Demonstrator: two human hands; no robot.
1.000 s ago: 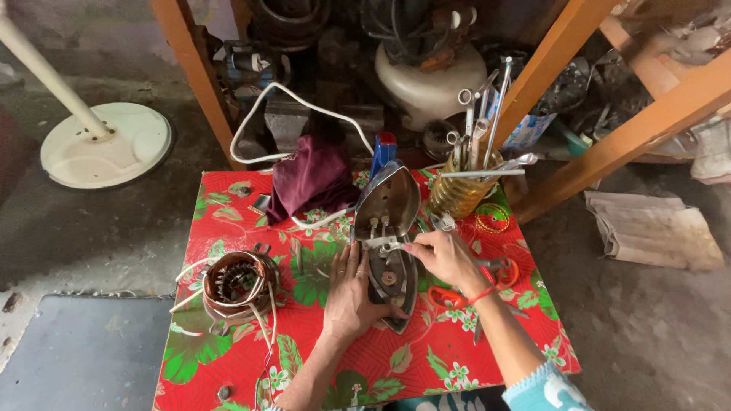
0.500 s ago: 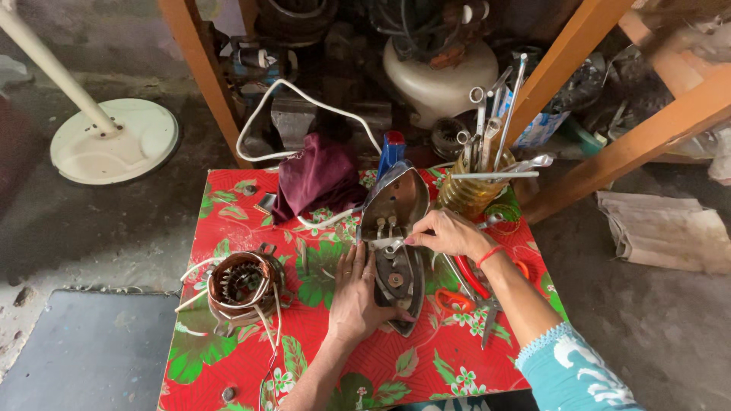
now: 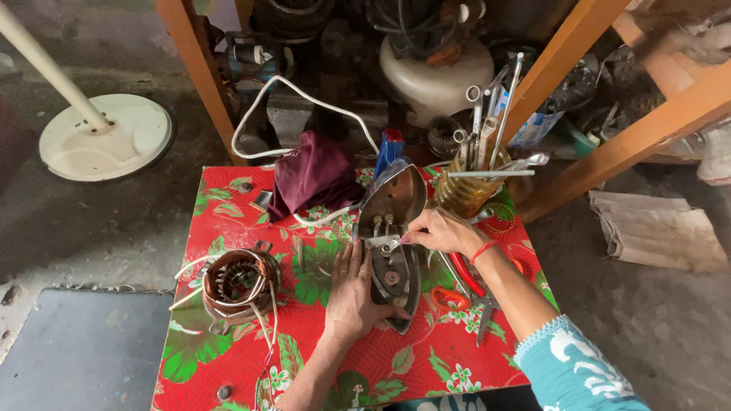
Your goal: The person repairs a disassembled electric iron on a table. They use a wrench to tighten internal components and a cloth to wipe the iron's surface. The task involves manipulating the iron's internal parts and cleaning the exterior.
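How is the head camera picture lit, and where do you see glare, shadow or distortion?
Head view: soft, even daylight on the red floral table; mild glare on the metal iron soleplate by the right hand; left hand sharp; shelves behind fall into deep shadow; wide-angle lens bends the orange posts outward.

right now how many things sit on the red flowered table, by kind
opened clothes iron, left hand steadying it, right hand at its terminals: 1
motor winding coil: 1
maroon cloth: 1
amber jar of tools: 1
red-handled pliers: 1
total: 5
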